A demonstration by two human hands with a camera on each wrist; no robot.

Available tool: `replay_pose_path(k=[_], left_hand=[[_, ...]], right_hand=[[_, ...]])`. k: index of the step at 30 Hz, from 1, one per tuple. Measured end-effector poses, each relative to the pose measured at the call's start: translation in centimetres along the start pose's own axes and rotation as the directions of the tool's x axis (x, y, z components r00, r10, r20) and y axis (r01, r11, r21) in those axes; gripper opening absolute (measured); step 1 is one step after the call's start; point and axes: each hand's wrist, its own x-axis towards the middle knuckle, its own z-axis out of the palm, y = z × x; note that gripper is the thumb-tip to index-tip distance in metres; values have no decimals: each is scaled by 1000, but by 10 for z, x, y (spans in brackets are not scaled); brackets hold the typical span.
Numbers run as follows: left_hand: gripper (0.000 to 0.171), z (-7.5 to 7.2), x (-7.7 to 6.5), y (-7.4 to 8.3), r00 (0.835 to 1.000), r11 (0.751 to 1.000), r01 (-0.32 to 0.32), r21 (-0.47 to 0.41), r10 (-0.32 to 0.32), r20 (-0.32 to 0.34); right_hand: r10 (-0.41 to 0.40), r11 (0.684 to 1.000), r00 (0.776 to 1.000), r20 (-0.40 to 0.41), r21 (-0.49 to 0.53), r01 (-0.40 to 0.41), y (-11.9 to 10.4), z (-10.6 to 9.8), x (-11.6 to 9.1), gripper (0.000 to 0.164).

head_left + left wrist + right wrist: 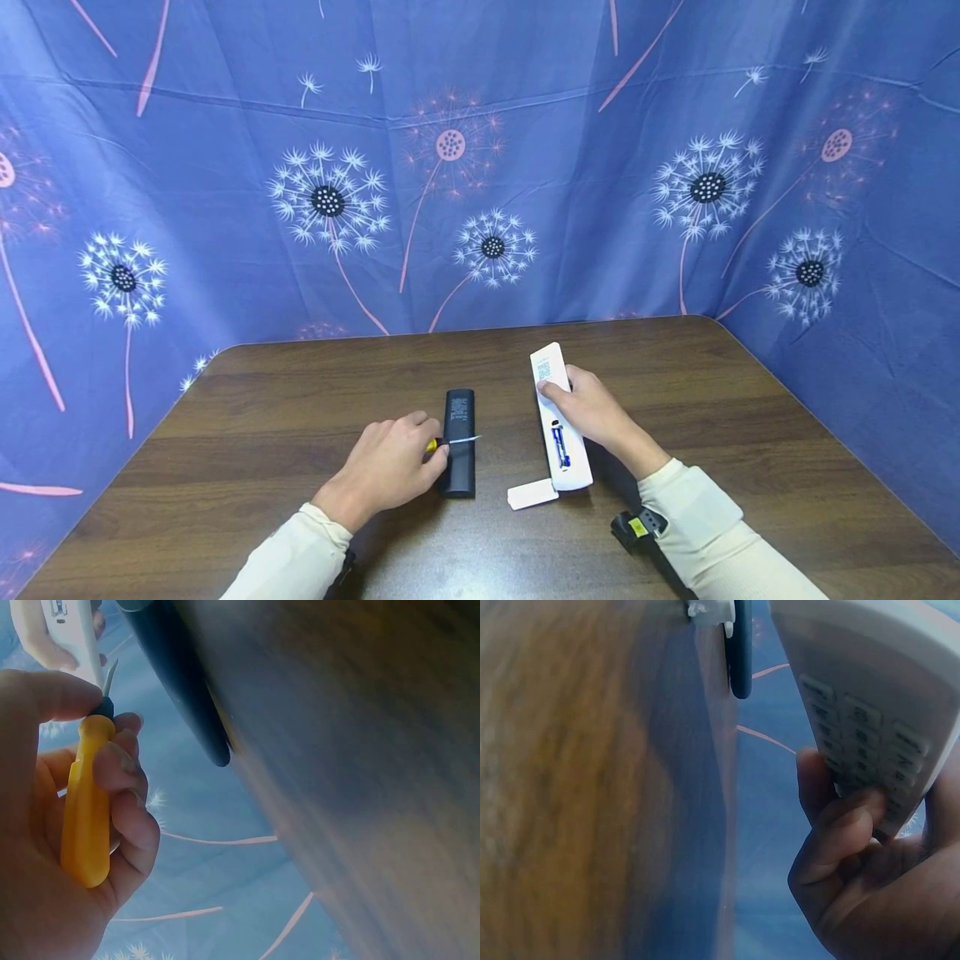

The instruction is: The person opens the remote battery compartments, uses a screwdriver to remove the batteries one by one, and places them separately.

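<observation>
My left hand (397, 458) grips a screwdriver (88, 802) by its yellow handle, and the thin shaft points right across a black remote control (460, 475) lying on the table. In my right hand (592, 407) is a white remote control (572, 473), its back turned up, thumb on the back and fingers curled under the button side. A blue battery (560, 446) shows in its open battery compartment. The right wrist view shows the white remote's grey buttons (862, 735) facing down. A white battery cover (532, 494) lies by the white remote's near end.
The brown wooden table (300, 375) has rounded far corners. A blue curtain (570, 183) with a dandelion print hangs behind it and along both sides. A black strap with a small device (637, 527) is worn at the right wrist.
</observation>
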Motion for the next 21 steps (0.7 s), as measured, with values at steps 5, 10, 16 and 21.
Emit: replay_pose_path(k=[5,10,16,21], left_hand=[[14,0,1,4,1000,1000,-23,-12,23,-19],[12,1,3,7,997,997,-64,-33,63,-34],[10,0,6,10,992,993,-111,-34,109,-63],[9,1,7,15,990,991,-128,-39,125,-71]], right_hand=[[5,1000,1000,1,-1,-5,-1,0,0,42],[10,1000,1000,9,10,-10,-1,0,0,43],[27,999,1000,8,35,-28,-1,0,0,40],[41,994,999,22,100,-43,0,0,0,37]])
